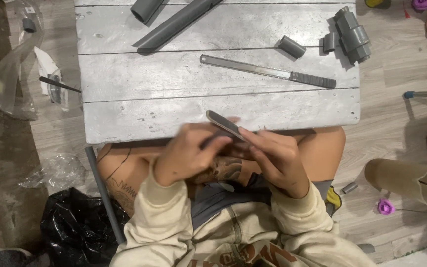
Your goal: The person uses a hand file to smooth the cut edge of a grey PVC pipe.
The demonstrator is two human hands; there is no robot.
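Cream sleeves closest to lens, both hands over bare lap. Grey plank table (124, 118) just beyond the grip. Left hand (186, 153) blurred, fingers curled; whether they close on anything, cannot tell. Right hand (277, 160) closed on a flat narrow file (223, 122), which slants up-left out of the grip over the table's near edge. Farther beyond the grip on the table: long grey pipe (176, 22), hacksaw blade (268, 71), pipe union fitting (353, 34), short pipe offcut (291, 47).
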